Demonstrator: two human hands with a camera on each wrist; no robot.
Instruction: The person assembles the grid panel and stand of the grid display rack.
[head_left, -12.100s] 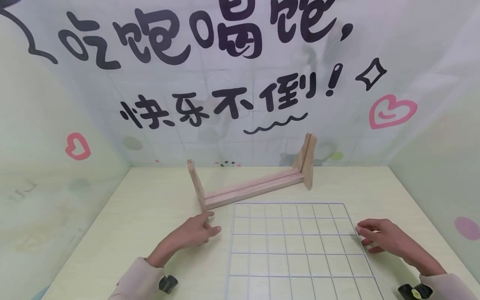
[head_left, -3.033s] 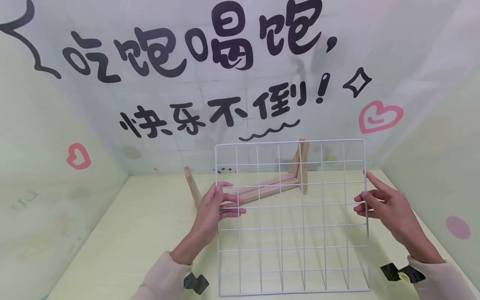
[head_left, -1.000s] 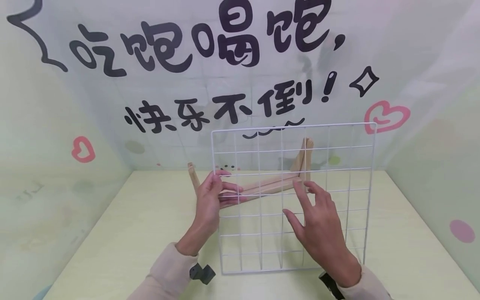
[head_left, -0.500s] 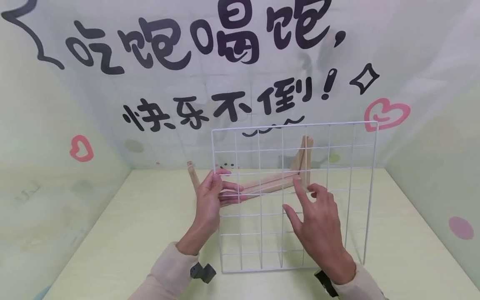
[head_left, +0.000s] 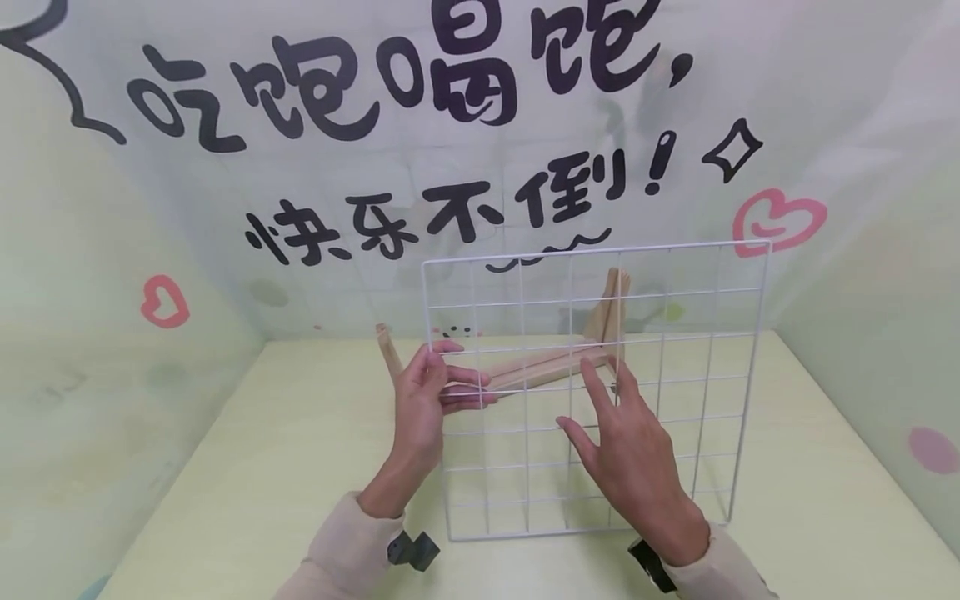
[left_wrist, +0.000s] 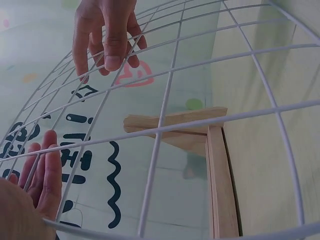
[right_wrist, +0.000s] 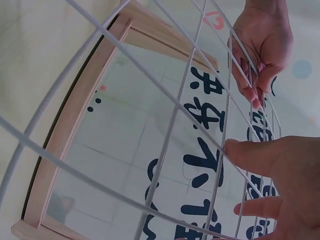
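A white wire grid panel is held up on edge above the table in the head view, facing the person. My left hand grips its left edge, thumb in front and fingers behind. My right hand is in front of the panel's middle with fingers spread; whether its fingertips touch the wires is hard to tell. Behind the panel a wooden frame with two upright end pieces sits on the table. The right wrist view shows the left hand pinching the wire edge.
The pale tabletop runs back to a printed sheet with large black characters. Printed side walls stand to the left and right. A small black device is worn on each wrist.
The panel lay flat on the table and is now raised upright. My right hand has left its right edge for its middle. In the last half second the panel's right side shifted slightly rightward.
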